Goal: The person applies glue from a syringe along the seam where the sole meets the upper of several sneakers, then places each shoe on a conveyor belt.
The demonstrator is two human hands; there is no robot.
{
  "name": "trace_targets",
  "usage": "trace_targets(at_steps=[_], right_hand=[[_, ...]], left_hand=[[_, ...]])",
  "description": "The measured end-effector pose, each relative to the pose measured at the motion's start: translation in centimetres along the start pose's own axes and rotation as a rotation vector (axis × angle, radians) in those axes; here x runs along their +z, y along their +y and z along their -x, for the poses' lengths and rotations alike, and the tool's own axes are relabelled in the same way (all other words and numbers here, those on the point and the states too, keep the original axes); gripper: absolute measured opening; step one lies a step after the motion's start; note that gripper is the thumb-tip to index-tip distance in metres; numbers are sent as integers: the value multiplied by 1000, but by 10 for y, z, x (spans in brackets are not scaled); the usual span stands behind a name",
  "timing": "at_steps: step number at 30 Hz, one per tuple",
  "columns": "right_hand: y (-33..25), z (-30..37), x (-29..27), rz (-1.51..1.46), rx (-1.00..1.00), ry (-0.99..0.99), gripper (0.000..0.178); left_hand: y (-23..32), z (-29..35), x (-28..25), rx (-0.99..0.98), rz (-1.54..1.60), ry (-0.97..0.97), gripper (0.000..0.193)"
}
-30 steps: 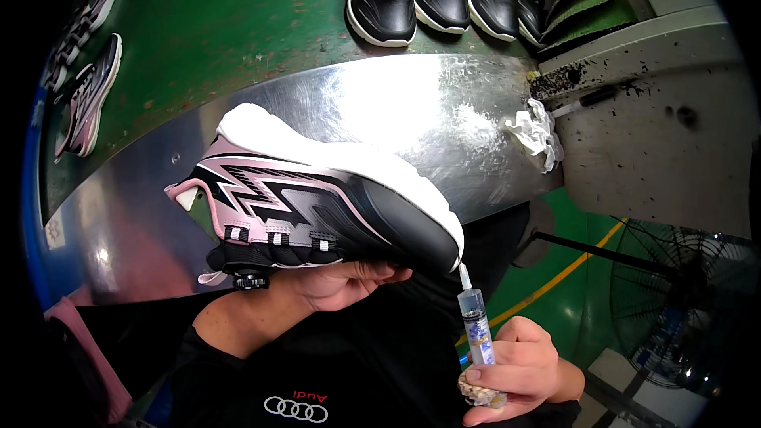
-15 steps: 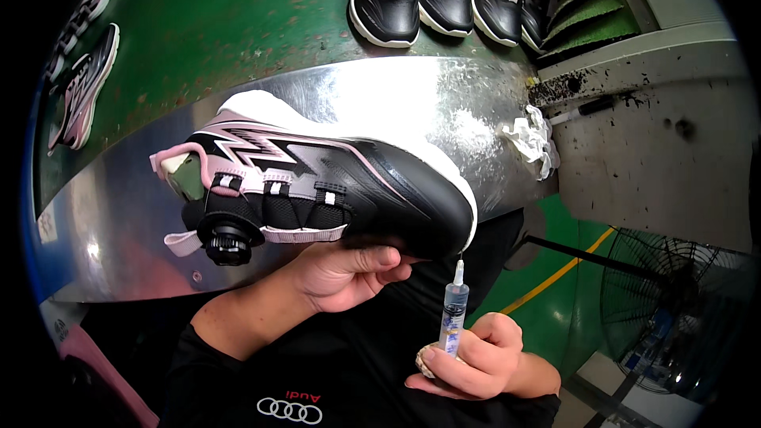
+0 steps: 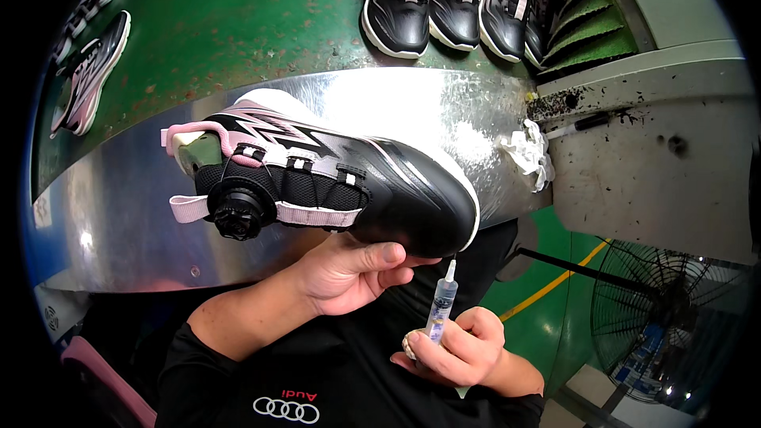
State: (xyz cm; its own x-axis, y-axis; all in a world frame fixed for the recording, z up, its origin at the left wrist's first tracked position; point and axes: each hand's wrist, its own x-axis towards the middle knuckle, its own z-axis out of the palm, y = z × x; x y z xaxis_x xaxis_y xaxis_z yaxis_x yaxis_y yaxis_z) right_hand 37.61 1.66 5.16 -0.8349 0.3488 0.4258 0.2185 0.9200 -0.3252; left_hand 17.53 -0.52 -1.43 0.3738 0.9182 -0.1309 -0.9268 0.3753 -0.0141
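A black sneaker with pink trim, a white sole and a round dial on its tongue lies tilted on its side, its toe to the right. My left hand supports it from below near the forefoot; the fingers behind it are partly hidden. In my right hand is a clear syringe, pointing up. Its needle tip reaches the sole edge at the toe; whether it touches I cannot tell. Something pale and textured shows by my right fingers at the syringe's lower end.
Beneath the sneaker is a shiny metal sheet along the green table. Several similar sneakers stand at the back, others at far left. Crumpled white tissue and a marker pen lie right. A fan stands lower right.
The sneaker has rolled so that more of its tongue and dial faces up. My right hand and the syringe have shifted slightly left, and the syringe leans more.
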Motion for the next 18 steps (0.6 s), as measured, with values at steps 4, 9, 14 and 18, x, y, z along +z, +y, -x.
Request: trace_targets(at_steps=[4, 9, 14, 18], right_hand=[[3, -2, -3, -16, 6, -36, 30], [3, 7, -12, -51, -88, 154, 39], [59, 8, 17, 45, 95, 138, 48], [101, -18, 60, -35, 134, 135, 52]], left_hand=[[0, -4, -5, -12, 3, 14, 36], [-2, 5, -22, -62, 43, -56, 29], [-2, 73, -40, -34, 0, 26, 58], [5, 150, -11, 209, -105, 346, 75]])
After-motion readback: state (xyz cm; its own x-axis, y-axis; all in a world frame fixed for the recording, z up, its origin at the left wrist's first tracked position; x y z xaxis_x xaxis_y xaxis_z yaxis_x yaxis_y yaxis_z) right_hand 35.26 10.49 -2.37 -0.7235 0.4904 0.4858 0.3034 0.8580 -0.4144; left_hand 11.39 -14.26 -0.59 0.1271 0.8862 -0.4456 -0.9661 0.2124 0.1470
